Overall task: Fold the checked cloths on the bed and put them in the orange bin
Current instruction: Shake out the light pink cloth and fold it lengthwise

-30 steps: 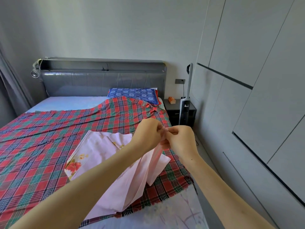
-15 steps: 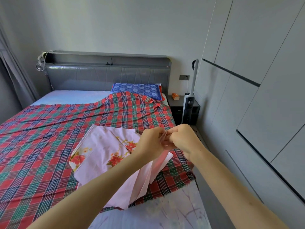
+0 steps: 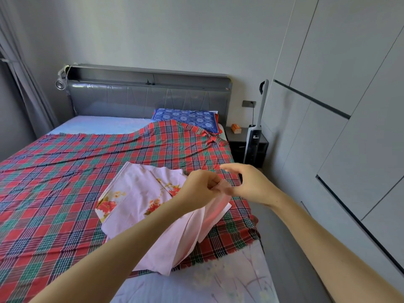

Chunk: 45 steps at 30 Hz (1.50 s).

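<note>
Pink floral cloth [image 3: 140, 193] hangs from the left hand [image 3: 201, 185], pinched at its top edge; the right hand [image 3: 249, 184] hovers beside, fingers spread, empty. Red-and-green checked cloth [image 3: 65, 171] lies spread over the bed [image 3: 98, 125]. Keep those pinched layers level while lowering them; no orange bin shows

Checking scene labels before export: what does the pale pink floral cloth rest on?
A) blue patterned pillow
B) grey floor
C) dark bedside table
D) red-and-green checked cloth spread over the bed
D: the pale pink floral cloth lies on the spread red-and-green checked cloth, with one corner pinched up by the left hand. The blue patterned pillow sits farther back, apart from it.
</note>
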### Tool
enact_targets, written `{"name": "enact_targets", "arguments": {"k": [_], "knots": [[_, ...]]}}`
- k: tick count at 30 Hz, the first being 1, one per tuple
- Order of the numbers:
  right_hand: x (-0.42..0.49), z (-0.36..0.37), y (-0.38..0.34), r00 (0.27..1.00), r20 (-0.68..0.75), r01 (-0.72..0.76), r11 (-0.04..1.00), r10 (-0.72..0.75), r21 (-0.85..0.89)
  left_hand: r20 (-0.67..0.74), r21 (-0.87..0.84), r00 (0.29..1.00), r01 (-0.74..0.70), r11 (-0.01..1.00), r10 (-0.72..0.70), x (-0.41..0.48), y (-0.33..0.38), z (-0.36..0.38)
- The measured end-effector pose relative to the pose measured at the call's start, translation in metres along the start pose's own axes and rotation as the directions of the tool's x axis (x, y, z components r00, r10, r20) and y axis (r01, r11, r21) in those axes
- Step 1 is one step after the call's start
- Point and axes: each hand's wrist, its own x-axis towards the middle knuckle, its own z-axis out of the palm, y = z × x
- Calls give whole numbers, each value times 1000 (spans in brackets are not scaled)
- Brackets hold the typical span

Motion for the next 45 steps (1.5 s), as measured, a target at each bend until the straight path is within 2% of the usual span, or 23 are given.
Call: {"name": "enact_targets", "arguments": {"k": [2,3,6,9,13,16,18,20,22,25,27,29,30,32,35,38,45], "knots": [[2,4,-2,992,104,59,989,-73,137,13,36,999,-36,999,36,2,5,-11],[2,5,-5,993,88,64,979,-82,192,4,46,999,-49,998,49,3,8,-17],[8,-1,-14,983,-136,157,956,-127,246,-55,-25,996,-69,997,67,4,17,-44],[19,-17,-38,931,-303,287,920,-203,267,-168,-191,985,-70,979,38,4,29,-70],[34,-54,-83,843,-436,480,807,-316,343,-402,-323,916,-158,933,16,2,36,-97],[43,-89,-122,779,-471,614,657,-414,439,-492,-376,871,-211,902,-1,0,33,-119],[46,-109,-140,765,-469,643,534,-440,549,-514,-355,858,-210,911,-3,-2,28,-129],[48,-125,-146,766,-453,639,468,-456,610,-507,-217,862,-149,965,19,-4,25,-130],[50,-131,-142,763,-443,640,452,-471,621,-492,-26,870,-63,998,42,-10,20,-123],[48,-129,-127,772,-433,626,444,-465,641,-493,41,870,30,999,-6,-15,10,-109],[45,-124,-121,796,-424,597,444,-431,668,-498,-6,865,67,998,-61,-16,5,-102],[42,-117,-118,833,-435,552,471,-341,688,-491,-80,869,25,997,-61,-13,5,-95],[42,-113,-118,845,-459,533,516,-275,671,-492,-103,870,-31,994,-24,-12,8,-89],[47,-104,-118,840,-519,474,678,-157,563,-531,-106,846,-131,986,55,-12,19,-78],[48,-89,-122,826,-545,394,836,-140,381,-642,12,754,-172,985,139,-4,35,-63],[46,-78,-126,833,-531,367,872,-153,324,-744,116,641,-154,981,189,12,35,-63],[46,-79,-135,818,-570,328,878,-79,348,-781,259,536,-190,947,321,18,37,-71]]}}
